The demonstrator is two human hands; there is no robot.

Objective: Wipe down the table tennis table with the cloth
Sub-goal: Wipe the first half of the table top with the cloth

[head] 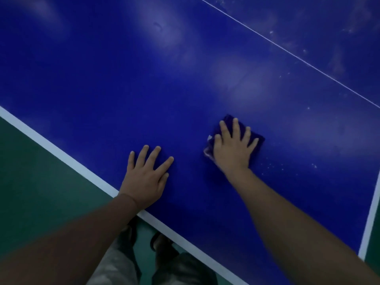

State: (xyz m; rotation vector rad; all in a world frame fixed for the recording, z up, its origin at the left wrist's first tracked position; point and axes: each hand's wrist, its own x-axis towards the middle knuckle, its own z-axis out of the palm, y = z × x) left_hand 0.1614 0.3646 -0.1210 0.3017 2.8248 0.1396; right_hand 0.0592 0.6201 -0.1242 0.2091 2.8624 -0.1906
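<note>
On table tennis table [185,79], right hand [232,149] palming cloth [228,119] at centre, fingers straight; cloth likely soft, light. Left hand [145,177], 9 o'clock, lying flat.

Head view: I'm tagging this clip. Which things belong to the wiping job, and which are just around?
Job: cloth; table tennis table; right hand pressing the cloth; left hand flat on the table.
Around: green floor; the person's feet.

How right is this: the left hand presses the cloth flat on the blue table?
Not right: the head view shows the right hand pressing the cloth flat on the blue table; the left hand lies bare on the table.
</note>
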